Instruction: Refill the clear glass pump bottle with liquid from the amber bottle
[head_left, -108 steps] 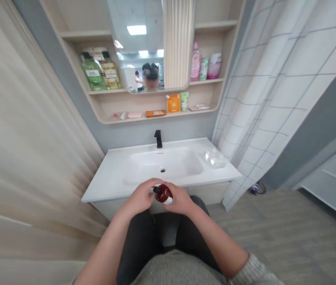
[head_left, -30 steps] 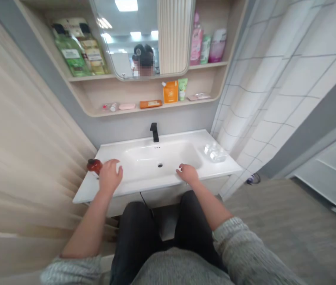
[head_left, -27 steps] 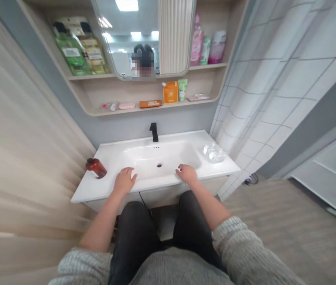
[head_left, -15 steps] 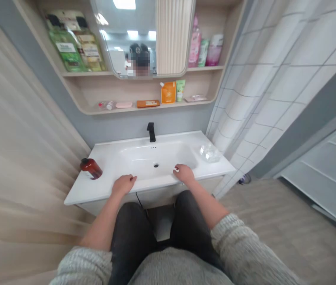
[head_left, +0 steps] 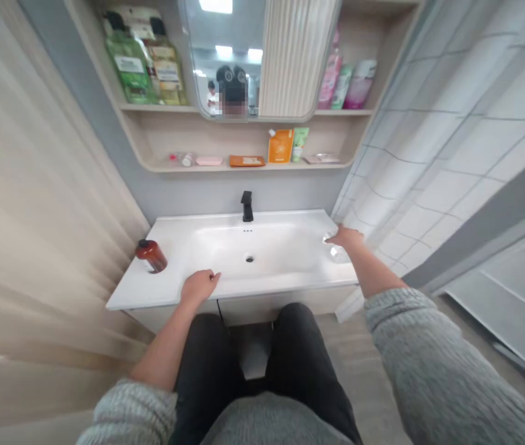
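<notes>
Reaching to the far right corner of the counter (head_left: 290, 285), our right hand (head_left: 348, 237) lies over a clear plastic object (head_left: 336, 252), its fingers (head_left: 331, 238) curled loosely on top; we cannot tell whether they grip it. Our left hand (head_left: 199, 285) rests flat on the counter's front edge, fingers relaxed and holding nothing. Well left of those fingers stands a brown bottle (head_left: 152, 256). Between the hands lies the basin (head_left: 251, 250), a black faucet (head_left: 246, 206) behind it.
</notes>
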A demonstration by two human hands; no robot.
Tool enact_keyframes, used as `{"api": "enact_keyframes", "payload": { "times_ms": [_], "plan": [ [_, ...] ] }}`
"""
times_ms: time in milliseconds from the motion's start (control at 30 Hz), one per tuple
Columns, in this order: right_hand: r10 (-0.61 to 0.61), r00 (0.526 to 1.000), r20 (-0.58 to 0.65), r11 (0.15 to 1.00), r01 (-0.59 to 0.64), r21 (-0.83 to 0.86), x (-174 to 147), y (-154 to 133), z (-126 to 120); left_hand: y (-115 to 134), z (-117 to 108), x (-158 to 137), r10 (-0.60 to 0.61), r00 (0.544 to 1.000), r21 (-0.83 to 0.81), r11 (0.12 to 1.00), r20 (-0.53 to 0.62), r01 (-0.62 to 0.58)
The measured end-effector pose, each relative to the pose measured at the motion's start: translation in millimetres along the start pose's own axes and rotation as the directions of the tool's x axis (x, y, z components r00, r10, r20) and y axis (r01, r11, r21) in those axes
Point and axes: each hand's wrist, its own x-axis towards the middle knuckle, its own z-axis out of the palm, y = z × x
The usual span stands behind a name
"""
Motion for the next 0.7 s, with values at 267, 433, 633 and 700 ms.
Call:
{"api": "enact_keyframes", "payload": {
  "times_ms": [267, 433, 633, 700],
  "plan": [
    [0.03, 0.997, 0.067, 0.999, -0.028, -0.032, 15, 1, 9, 3, 3, -4, -0.005, 0.996, -0.054, 0.999, -0.084, 0.0],
    [0.005, 1.0, -0.007, 0.998, -0.005, -0.056, 3, -4, -1, -6, -13, -15, 0.032, 0.945, -0.208, 0.972, -0.325, -0.105],
    [-0.405, 0.836, -0.371, 0.899, 0.438, 0.005, -65, -39, 13, -66, -99, -18, -0.224, 0.643, -0.236, 0.969, -0.732, 0.07],
    [-0.518, 0.808, -0.281, 0.822, 0.561, 0.1, -98, -58, 34, -90, -121, -10, -0.283, 0.615, -0.251, 0.958, -0.736, 0.14]
  ]
}}
